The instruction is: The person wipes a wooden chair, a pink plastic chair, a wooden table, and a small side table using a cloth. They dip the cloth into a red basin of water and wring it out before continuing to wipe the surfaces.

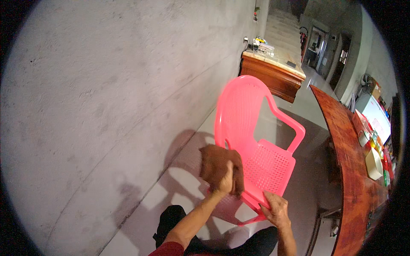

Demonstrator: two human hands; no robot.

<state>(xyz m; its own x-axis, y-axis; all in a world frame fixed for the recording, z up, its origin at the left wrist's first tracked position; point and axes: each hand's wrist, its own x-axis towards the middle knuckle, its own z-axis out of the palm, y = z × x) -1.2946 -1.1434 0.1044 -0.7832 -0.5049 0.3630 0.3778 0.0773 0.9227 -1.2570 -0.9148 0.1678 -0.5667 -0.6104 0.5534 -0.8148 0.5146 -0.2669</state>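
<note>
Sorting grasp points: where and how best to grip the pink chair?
Probably the far armrest of the pink chair, from the right: a slim raised bar with open space beneath. The left hand, brown cloth and right hand crowd the near side.

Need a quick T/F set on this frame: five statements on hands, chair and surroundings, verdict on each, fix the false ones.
1. The bare left hand holds a brown cloth. True.
2. The bare right hand hangs free, touching nothing. False: it grips the pink plastic armchair.
3. The armchair's square pink seat is solid, without holes. False: the seat is perforated.
4. A rough grey wall rises on the picture's left. True.
5. A long reddish-brown wooden table is left of the armchair. False: it is on the right.
</note>
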